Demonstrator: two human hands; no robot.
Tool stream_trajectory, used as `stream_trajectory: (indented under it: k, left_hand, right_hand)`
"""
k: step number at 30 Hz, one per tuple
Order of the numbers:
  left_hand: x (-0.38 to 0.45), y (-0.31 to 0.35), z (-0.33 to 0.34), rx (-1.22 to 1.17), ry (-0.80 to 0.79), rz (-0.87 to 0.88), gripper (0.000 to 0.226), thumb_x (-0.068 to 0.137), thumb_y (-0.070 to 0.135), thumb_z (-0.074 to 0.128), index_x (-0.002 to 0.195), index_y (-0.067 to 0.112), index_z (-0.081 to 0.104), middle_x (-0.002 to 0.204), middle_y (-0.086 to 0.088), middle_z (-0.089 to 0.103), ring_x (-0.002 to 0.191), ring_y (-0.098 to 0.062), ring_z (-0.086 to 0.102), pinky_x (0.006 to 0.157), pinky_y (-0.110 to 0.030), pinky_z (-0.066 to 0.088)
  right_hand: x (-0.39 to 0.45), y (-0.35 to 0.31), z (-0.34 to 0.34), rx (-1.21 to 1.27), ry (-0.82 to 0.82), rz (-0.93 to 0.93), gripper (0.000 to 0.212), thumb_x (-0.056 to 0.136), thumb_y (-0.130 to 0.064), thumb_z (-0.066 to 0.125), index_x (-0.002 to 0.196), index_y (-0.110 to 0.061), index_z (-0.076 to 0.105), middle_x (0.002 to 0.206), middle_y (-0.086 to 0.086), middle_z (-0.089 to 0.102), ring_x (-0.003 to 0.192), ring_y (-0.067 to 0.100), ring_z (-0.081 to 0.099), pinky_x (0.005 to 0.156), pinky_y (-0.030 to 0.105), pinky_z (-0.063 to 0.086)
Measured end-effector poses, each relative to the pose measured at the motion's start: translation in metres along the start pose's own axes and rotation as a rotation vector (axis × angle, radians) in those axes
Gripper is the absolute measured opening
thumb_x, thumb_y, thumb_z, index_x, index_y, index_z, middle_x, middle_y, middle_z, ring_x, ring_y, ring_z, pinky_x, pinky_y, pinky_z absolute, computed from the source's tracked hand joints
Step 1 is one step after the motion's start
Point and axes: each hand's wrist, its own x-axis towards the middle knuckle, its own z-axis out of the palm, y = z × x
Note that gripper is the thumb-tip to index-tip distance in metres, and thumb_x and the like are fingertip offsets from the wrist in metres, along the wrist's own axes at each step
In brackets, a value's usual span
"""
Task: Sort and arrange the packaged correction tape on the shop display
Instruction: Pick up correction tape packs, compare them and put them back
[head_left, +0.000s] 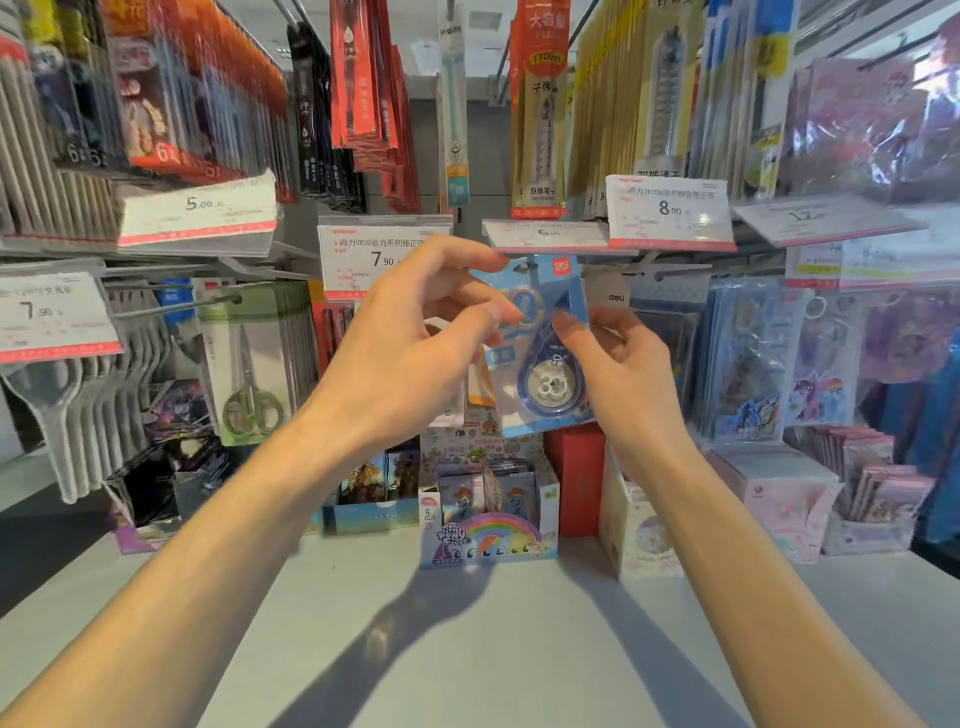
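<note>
Right hand (618, 374) pinching the right edge of a blue correction tape pack (540, 343), thumb on its face. Left hand (415, 332) at the pack's left edge, thumb and forefinger closing there, other fingers loosely spread. Pack upright, long axis vertical, its hang hole just below a price tag (545, 234); possibly already on the hook (527, 266), too blurred to tell. Below, a grey surface (467, 649).

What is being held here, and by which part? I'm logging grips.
A blue correction tape pack: left hand pinches its left edge, right hand its right edge.
</note>
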Motion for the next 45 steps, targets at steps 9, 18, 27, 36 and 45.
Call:
stream_trajectory:
  k: [9, 18, 27, 36, 45]
  left_hand:
    - [-0.003, -0.007, -0.004, -0.004, -0.013, 0.0, 0.025, 0.091, 0.025, 0.063, 0.114, 0.032, 0.064, 0.096, 0.008, 0.078, 0.086, -0.014, 0.075, 0.082, -0.048, 0.059]
    - [-0.028, -0.083, -0.03, 0.24, 0.128, -0.163, 0.012, 0.092, 0.033, 0.074, 0.099, 0.037, 0.066, 0.094, 0.016, 0.071, 0.088, 0.001, 0.066, 0.077, -0.023, 0.053]
    - [-0.004, -0.129, -0.017, 0.127, 0.152, -0.443, 0.105, 0.063, 0.08, 0.07, 0.149, 0.048, 0.021, 0.146, 0.013, 0.053, 0.118, -0.017, 0.056, 0.098, -0.036, 0.038]
    - [-0.002, -0.145, -0.012, 0.055, 0.168, -0.461, 0.101, 0.059, 0.091, 0.063, 0.144, 0.058, 0.019, 0.141, 0.014, 0.053, 0.119, -0.018, 0.054, 0.095, -0.036, 0.035]
    - [-0.004, -0.152, -0.006, 0.077, 0.167, -0.475, 0.107, 0.069, 0.089, 0.063, 0.154, 0.052, 0.011, 0.16, 0.008, 0.041, 0.14, -0.025, 0.047, 0.108, -0.046, 0.037]
  right_hand:
    - [0.008, 0.022, 0.01, -0.075, 0.037, 0.034, 0.038, 0.087, -0.056, 0.075, 0.113, -0.032, 0.061, 0.109, -0.009, 0.076, 0.097, 0.005, 0.074, 0.079, 0.026, 0.056]
    - [0.007, 0.052, 0.008, -0.158, 0.012, -0.002, 0.05, 0.08, -0.05, 0.084, 0.119, -0.031, 0.06, 0.115, -0.011, 0.069, 0.104, -0.003, 0.066, 0.08, 0.013, 0.048]
    - [0.023, 0.08, 0.024, -0.146, -0.127, 0.081, 0.058, 0.079, -0.046, 0.086, 0.126, -0.041, 0.051, 0.118, -0.022, 0.063, 0.09, -0.024, 0.061, 0.067, 0.002, 0.046]
    - [0.029, 0.084, 0.011, -0.149, -0.09, 0.094, 0.039, 0.083, -0.047, 0.082, 0.116, -0.04, 0.063, 0.097, -0.035, 0.072, 0.087, -0.024, 0.063, 0.064, -0.004, 0.043]
    - [0.026, 0.087, 0.02, -0.232, -0.095, 0.201, 0.091, 0.07, -0.084, 0.068, 0.144, -0.036, 0.044, 0.128, -0.019, 0.05, 0.121, 0.01, 0.048, 0.092, 0.03, 0.036]
